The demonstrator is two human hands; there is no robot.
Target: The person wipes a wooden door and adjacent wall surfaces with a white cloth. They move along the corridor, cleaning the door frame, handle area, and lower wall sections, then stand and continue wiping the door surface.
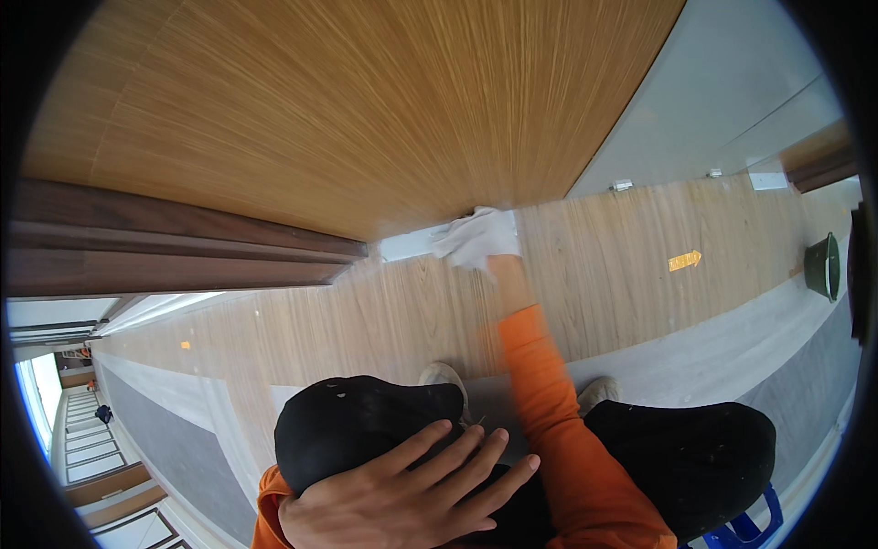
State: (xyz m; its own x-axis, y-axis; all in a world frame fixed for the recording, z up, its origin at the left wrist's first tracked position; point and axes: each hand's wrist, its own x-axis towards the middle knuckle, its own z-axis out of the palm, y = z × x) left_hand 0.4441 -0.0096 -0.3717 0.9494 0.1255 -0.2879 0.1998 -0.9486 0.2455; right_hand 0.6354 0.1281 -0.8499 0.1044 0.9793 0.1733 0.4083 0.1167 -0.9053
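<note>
Apparently wiping, my right hand (505, 264), closure hidden by a white cloth (475, 240) at the pale strip (407, 246) below the wood-grain panel (366, 110), needs flat pressure next, my empty left hand (412, 489) spread near my left knee (347, 416).

The wood-grain floor (604, 284) bears pale sheeting (700, 352), a yellow arrow (684, 262), a green bucket (816, 267).

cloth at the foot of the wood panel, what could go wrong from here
The cloth hides the fingers of the right hand, so knuckles might bump the wood panel unseen. Its loose folds could catch on the edge of the white strip. The left shoe is near the edge of a pale floor sheet; if that is loose, the foot might slip.
</note>
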